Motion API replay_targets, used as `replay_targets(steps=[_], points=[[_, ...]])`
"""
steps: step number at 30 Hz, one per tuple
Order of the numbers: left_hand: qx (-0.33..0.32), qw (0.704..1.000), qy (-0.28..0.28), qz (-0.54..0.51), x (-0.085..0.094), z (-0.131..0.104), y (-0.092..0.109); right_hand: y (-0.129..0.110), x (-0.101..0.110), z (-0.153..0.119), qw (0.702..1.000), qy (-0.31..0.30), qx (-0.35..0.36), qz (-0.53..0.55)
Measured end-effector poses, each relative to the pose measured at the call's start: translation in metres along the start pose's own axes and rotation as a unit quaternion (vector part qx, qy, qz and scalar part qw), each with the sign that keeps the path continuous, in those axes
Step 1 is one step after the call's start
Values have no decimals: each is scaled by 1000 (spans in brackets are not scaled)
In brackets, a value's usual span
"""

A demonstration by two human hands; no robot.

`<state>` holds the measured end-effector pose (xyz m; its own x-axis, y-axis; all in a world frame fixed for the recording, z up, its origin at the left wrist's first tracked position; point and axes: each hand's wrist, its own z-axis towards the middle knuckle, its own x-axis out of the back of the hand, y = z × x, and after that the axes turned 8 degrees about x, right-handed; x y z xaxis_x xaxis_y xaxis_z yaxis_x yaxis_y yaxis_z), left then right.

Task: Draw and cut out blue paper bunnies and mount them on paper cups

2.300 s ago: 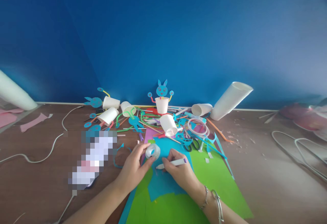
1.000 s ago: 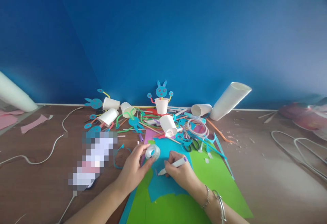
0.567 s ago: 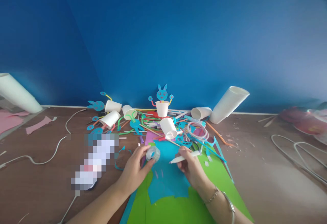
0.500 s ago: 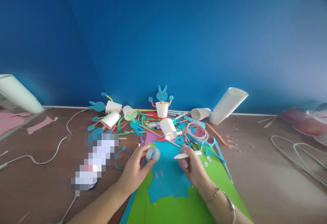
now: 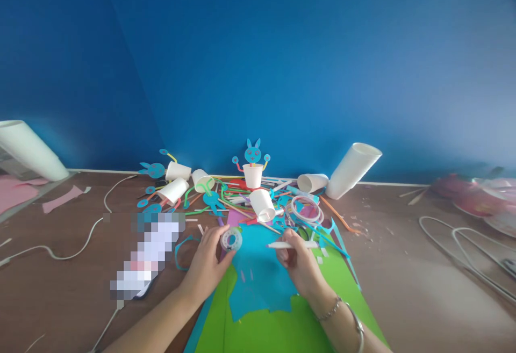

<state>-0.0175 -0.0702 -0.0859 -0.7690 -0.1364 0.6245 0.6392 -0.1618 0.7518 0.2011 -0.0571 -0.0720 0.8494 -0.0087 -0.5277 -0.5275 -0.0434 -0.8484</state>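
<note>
Left hand (image 5: pixel 207 259), lower centre of the frame: thumb and fingers pinch a tape roll (image 5: pixel 237 239). Right hand (image 5: pixel 301 267), lower right of centre: fingers clamp a white marker (image 5: pixel 277 245) over blue paper (image 5: pixel 262 275).

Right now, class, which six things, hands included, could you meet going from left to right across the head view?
Left white cylinder, left hand, tape roll, upright white cup, right hand, right white cylinder.

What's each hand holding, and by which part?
Left hand: a clear tape roll, by its outer rim. Right hand: a white marker, around the middle of its barrel.
</note>
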Motion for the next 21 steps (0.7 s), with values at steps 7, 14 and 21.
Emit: replay_targets(steps=[7, 14, 21], points=[[-61, 997, 22, 40, -3, 0, -5, -1, 4, 3, 999, 20, 5, 32], [-173, 983, -3, 57, 2, -8, 13, -17, 7, 8, 985, 47, -22, 162], [-203, 974, -34, 93, 2, -9, 20, -29, 14, 14, 989, 27, 4, 146]])
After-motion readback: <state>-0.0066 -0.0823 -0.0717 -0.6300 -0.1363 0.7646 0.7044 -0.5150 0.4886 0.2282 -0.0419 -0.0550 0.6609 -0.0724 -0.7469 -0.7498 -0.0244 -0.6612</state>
